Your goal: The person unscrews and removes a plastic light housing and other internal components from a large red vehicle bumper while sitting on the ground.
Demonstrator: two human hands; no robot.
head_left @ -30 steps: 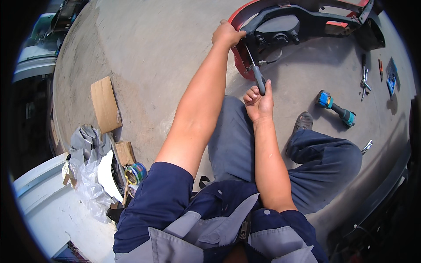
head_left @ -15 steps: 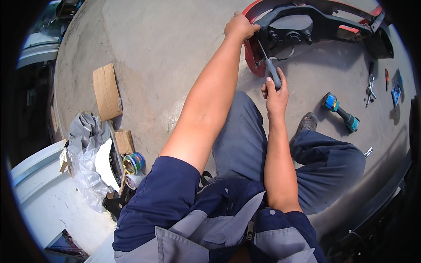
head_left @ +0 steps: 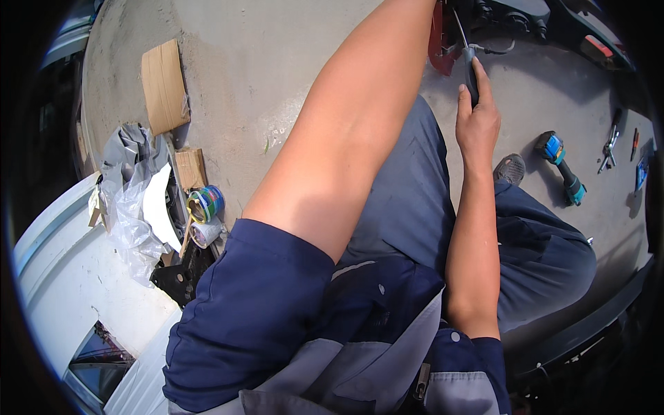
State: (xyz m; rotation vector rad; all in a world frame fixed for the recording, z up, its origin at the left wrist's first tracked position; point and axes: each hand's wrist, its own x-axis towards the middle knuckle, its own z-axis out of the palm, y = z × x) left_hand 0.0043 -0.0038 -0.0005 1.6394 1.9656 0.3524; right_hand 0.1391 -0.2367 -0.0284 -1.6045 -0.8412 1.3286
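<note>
My right hand (head_left: 478,123) is closed round the dark handle of a screwdriver (head_left: 471,77), thumb and forefinger lying along it. Its thin metal shaft points up and away, toward the inside of a red and black car bumper part (head_left: 575,31) at the top edge. Part of the red end (head_left: 438,48) shows beside the shaft; where the tip meets the part I cannot make out. A short cable hangs from the bumper part near the handle. My left arm stretches up past the top edge, so that hand is out of sight.
A blue cordless power tool (head_left: 564,168) lies on the floor to the right, with pliers-like metal tools (head_left: 609,147) and an orange-handled tool (head_left: 634,144) beyond. Cardboard (head_left: 164,86), plastic sheeting (head_left: 131,200) and tape rolls (head_left: 206,204) lie at left, near a white panel (head_left: 90,277).
The view has shifted, so the bumper part sits higher and farther right, and my left hand has left the picture. The screwdriver is still in my right hand.
</note>
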